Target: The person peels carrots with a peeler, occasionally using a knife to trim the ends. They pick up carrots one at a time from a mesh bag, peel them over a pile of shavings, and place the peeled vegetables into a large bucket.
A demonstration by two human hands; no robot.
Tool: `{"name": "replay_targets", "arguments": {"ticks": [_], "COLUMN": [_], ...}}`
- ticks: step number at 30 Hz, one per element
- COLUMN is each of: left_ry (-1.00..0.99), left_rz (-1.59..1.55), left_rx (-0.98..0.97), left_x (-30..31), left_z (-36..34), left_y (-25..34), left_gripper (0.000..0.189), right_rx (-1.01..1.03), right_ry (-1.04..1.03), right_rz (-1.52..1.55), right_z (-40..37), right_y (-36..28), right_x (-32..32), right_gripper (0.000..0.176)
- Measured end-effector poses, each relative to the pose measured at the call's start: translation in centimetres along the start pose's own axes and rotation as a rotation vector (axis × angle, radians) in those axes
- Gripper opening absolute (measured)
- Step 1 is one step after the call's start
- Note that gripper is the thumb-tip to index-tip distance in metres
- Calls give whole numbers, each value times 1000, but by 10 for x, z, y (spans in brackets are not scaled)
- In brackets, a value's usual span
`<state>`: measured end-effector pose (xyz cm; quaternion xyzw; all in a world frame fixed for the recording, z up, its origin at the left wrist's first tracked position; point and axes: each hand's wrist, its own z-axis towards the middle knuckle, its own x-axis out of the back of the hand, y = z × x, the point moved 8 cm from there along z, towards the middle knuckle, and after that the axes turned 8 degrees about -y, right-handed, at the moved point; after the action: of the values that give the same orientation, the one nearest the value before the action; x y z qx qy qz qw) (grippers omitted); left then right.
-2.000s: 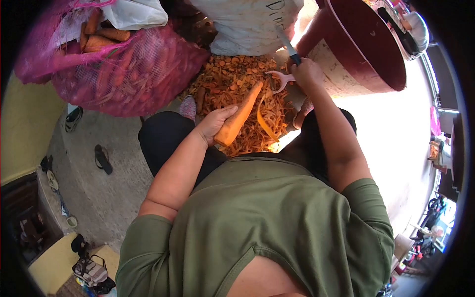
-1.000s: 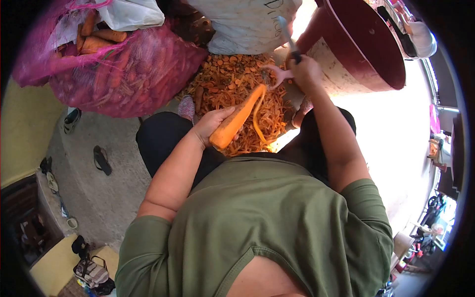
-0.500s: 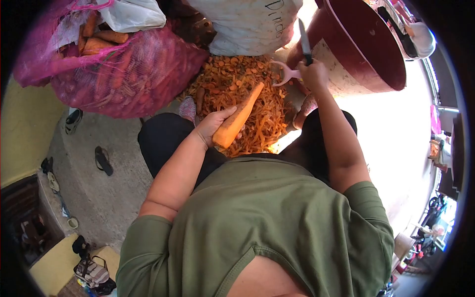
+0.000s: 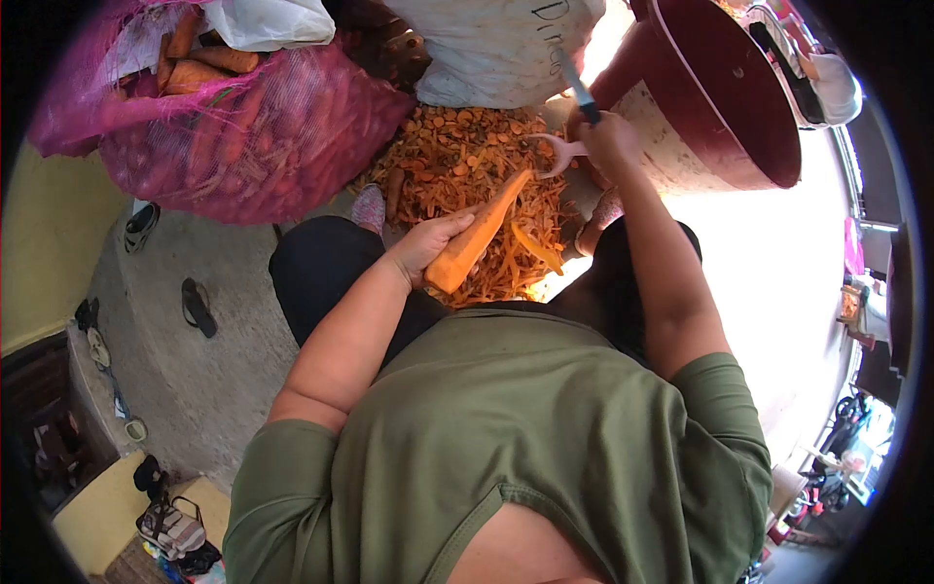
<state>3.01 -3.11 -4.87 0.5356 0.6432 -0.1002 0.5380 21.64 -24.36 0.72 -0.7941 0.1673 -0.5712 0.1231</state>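
A large peeled-looking carrot [image 4: 474, 243] lies in my left hand [image 4: 433, 243], its thin end tilted up and to the right. My right hand [image 4: 611, 146] is closed round a pink Y-shaped peeler [image 4: 564, 153] and the dark handle of a knife [image 4: 578, 88], whose blade points up. The peeler head is just beyond the carrot's tip. A long orange peel strip [image 4: 537, 249] hangs right of the carrot, above a heap of peels and carrot slices [image 4: 457, 136] between my feet.
A pink mesh sack of carrots [image 4: 243, 146] stands at the upper left, a white sack [image 4: 486, 49] at the top. To the upper right is a tilted dark red tub [image 4: 720, 88]. A loose sandal [image 4: 198, 308] lies on the floor at left.
A peel strip has appeared beside the carrot. The carrot has shifted slightly right, and my right hand with the knife and peeler has moved slightly left, the blade tilting further left.
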Motion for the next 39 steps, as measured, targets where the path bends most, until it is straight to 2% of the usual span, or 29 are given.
{"name": "replay_targets", "arguments": {"ticks": [1,3,5,7,9,11,12,14,15,16,19,21,23,25,26,29,30,31,32,33,34,37,39], "left_ry": [-22,0,87,205,248,217,131,-42,-33,-22,50,99,141,254,311,166,96,82,71,63,75,117,174], "left_rz": [1,33,90,-8,-34,12,39,92,85,79,110,83,13,13,13,109,138,120,102,85,68,10,-12], "left_rx": [2,7,10,13,12,3,-6,-29,-32,-36,-54,-26,50,6,-16,-35,48,29,5,-20,-27,-23,26], "left_x": [-4,-6,-2,4,4,-3,-1,9,6,1,-7,-1,15,8,8,6,16,11,4,0,0,6,19], "left_z": [-3,-5,-4,-1,-1,-4,-2,4,3,0,-6,-3,2,0,-2,-2,-1,-2,-4,-6,-7,-2,4], "left_y": [3,8,10,6,5,8,6,2,2,3,12,8,-1,6,9,12,4,5,6,9,10,8,0], "left_gripper": [37,38,39,40,40,40,41,44,44,45,43,41,40,39,38,34,38,38,37,37,37,36,35], "right_rx": [-35,-64,22,162,393,306,262,39,-51,-63,-119,69,295,438,385,213,51,-16,10,-45,-134,15,103], "right_ry": [87,145,90,-99,-210,-204,-203,-126,-28,-6,108,108,-33,-190,-214,-255,-211,-129,33,91,119,156,-38], "right_rz": [-143,-43,175,163,-30,-23,-19,172,47,-15,45,51,153,35,29,-47,131,4,87,-93,23,35,143], "right_z": [2,-5,-14,-66,-104,-94,-85,-29,-5,-14,-17,-38,-81,-121,-115,-77,-59,-29,-24,-5,-10,-31,-65], "right_y": [7,11,-6,-67,-104,-92,-84,-20,7,4,13,-30,-80,-117,-111,-80,-57,-25,-10,16,25,-15,-63], "right_x": [14,24,2,-15,-41,-47,-53,-48,-31,3,21,7,-25,-44,-50,-62,-49,-36,-8,2,10,8,-22], "right_gripper": [29,22,19,20,28,25,24,24,24,24,25,24,23,23,25,30,28,28,30,31,30,26,23]}}
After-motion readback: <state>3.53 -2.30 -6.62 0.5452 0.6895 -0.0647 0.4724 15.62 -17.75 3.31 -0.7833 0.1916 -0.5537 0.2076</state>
